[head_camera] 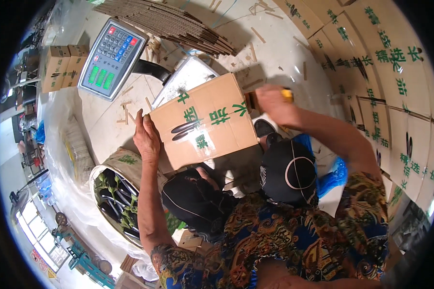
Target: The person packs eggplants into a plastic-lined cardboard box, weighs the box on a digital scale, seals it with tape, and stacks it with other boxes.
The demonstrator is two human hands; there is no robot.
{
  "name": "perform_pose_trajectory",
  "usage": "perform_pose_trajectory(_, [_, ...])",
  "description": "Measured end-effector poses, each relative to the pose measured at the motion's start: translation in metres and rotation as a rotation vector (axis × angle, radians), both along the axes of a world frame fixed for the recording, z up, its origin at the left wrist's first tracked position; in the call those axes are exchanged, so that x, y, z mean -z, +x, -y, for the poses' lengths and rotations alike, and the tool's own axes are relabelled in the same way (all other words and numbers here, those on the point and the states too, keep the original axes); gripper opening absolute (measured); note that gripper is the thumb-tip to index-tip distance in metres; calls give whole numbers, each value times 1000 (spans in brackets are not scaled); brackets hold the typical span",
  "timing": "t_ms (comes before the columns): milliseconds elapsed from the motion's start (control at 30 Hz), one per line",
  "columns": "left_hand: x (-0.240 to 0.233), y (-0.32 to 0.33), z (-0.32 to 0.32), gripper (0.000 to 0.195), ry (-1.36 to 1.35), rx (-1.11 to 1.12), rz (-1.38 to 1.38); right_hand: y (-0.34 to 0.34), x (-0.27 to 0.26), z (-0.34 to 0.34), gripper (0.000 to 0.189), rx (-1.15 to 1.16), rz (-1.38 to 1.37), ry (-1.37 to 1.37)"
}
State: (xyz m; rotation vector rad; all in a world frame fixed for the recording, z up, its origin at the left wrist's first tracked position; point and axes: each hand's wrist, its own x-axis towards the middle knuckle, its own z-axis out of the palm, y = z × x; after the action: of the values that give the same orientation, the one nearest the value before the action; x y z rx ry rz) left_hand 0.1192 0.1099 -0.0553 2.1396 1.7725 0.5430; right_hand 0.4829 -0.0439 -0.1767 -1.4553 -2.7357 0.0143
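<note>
A closed cardboard box (220, 133) lies tilted before me, partly over the white scale platform (191, 74). Green lettering and a picture of eggplants cover its face, and a strip of glossy tape shines on it. My left hand (146, 139) rests against the box's left end, fingers extended and not wrapped around it. At the opposite end, my slightly blurred right hand (276, 106) is closed around what looks like a tape dispenser (287, 95) with a yellow part. Most of that tool is hidden by the fingers.
The scale's keypad display (112, 59) stands at upper left. Flattened cardboard (170, 23) lies beyond it. A basket rim (93, 177) encloses eggplants (117, 198) by my left arm. Printed cartons (376, 72) are stacked on the right. Blue plastic film (334, 177) lies beside my leg; cardboard strips (258, 35) litter the floor.
</note>
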Motion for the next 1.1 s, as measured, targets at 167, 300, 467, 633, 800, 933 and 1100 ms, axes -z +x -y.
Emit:
perform_pose_trajectory(167, [4, -10, -4, 47, -77, 35, 77, -9, 0, -36, 22, 71, 498, -382])
perform_pose_trajectory(300, [2, -27, -7, 59, -405, -7, 523, 56, -26, -32, 46, 563, -11, -600])
perform_pose_trajectory(467, [-20, 9, 10, 69, -568, -44, 815, 57, -17, -22, 65, 886, -501, -553])
perform_pose_trajectory(633, [4, 0, 12, 75, -650, -66, 1068, -47, -87, -45, 63, 762, -2235, -1059])
perform_pose_trajectory(800, [49, 5, 10, 61, -876, -280, 1498, -42, -50, -46, 71, 977, -1789, -746])
perform_pose_trajectory(933, [77, -1, 16, 61, -897, -368, 1506, -48, 2, -58, 69, 983, -1280, -689])
perform_pose_trajectory(1100, [93, 9, 23, 61, -943, -358, 1422, -45, 37, -45, 68, 996, -1065, -743])
